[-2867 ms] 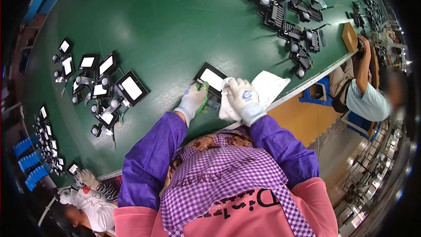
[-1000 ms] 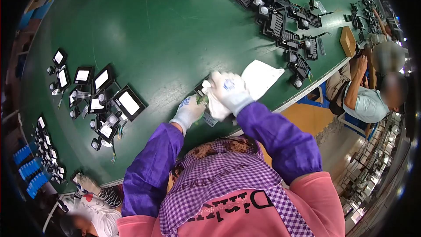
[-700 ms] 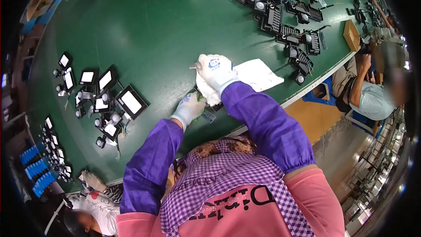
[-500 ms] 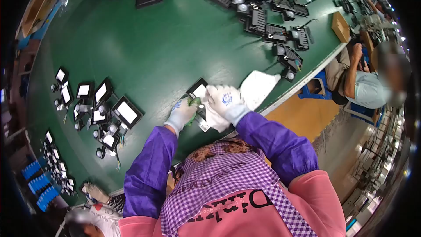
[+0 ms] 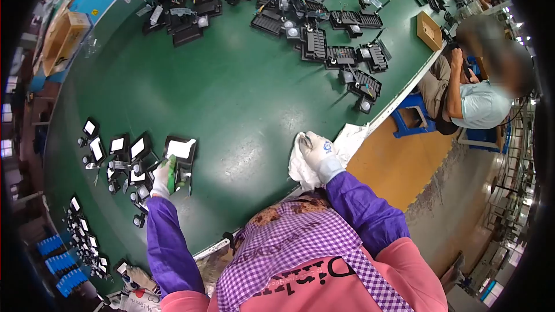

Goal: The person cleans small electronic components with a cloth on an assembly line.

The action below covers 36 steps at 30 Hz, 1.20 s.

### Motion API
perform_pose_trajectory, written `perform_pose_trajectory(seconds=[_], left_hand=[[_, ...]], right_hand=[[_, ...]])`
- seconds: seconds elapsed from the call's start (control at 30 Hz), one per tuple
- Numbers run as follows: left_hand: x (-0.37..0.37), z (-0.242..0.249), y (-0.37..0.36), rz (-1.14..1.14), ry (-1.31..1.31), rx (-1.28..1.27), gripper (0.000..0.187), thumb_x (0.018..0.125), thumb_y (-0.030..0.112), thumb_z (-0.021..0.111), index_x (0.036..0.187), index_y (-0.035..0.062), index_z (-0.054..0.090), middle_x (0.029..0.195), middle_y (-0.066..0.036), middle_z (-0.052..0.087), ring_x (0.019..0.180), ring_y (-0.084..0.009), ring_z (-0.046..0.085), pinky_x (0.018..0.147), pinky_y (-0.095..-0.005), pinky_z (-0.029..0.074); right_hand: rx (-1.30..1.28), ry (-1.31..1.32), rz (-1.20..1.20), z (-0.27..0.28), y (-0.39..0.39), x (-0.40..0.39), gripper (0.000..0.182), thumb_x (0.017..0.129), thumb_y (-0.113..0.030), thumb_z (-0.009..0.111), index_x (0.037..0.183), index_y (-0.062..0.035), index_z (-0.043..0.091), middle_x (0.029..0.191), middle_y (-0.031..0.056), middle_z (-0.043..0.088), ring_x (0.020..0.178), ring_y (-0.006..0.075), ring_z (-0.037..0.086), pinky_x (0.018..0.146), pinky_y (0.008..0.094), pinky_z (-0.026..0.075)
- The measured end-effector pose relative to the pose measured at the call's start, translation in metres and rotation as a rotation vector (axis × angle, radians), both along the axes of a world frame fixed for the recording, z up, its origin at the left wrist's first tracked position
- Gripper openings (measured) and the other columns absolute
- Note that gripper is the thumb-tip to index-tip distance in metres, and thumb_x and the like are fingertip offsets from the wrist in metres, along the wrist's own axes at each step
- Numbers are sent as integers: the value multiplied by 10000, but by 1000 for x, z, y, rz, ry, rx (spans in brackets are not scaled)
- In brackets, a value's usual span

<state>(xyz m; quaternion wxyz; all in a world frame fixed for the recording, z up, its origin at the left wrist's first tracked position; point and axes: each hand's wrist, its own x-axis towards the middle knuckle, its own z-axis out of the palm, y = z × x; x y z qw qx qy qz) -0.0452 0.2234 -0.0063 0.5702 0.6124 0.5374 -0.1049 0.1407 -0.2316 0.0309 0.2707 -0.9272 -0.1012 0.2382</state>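
Note:
My left hand [image 5: 164,177], in a white glove with green on the fingers, grips a small black floodlight [image 5: 181,149] with a white front panel. It is at the right side of a group of similar floodlights [image 5: 137,148], whose panels face up and which have round white sensor heads. My right hand [image 5: 317,151], also in a white glove, has its fingers closed on a crumpled white cloth [image 5: 302,170] at the near edge of the green table [image 5: 243,92].
Finned black floodlights [image 5: 315,43] with loose wires lie piled across the far side. More stand at the lower left [image 5: 87,237]. An open cardboard box [image 5: 429,32] sits at the right edge, near a seated person [image 5: 480,104]. Blue stools [image 5: 413,117] stand below.
My left hand has carried the floodlight leftward, away from the cloth, to the group. My right hand has shifted slightly right and stays on the cloth. The view has shifted a little.

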Motion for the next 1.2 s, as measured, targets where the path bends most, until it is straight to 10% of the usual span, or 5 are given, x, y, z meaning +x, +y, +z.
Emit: perform_pose_trajectory(seconds=[0.2,0.37,0.6,0.8,1.2], left_hand=[[-59,40,43,129,195,149,434,933,483,601,1178,126,602,905,-83,654,766,-251,649,620,-458,549],[-6,100,-1,-338,471,1519,577,807,302,707,1294,39,543,1210,-208,583,1109,-400,571,919,-473,483],[208,131,-271,-1273,-761,773,464,816,233,673,1228,35,591,1162,-205,626,1098,-370,591,962,-428,476],[297,96,-447,-1844,-623,761,613,880,362,616,1424,128,457,1460,-198,414,1300,-412,417,1039,-518,384],[192,46,-306,-1769,-669,867,340,811,230,652,1127,115,606,1053,-127,576,1003,-311,594,896,-496,474]], right_hand=[[161,-68,-248,-8,-23,-5,276,950,-292,535,993,-32,621,909,239,660,859,434,629,743,460,490],[237,-94,-378,-19,-31,-8,320,965,-323,527,1014,-23,624,899,242,658,837,409,633,732,430,488],[-25,102,-46,15,-19,-3,360,930,-425,510,1021,-114,668,985,199,686,917,382,659,827,454,505],[-212,297,485,28,-22,-2,369,870,-397,535,1052,-137,722,1080,117,705,976,277,675,856,406,504],[164,-156,-92,39,-70,-15,218,880,-225,605,816,-16,599,775,209,642,743,394,638,690,466,499]])
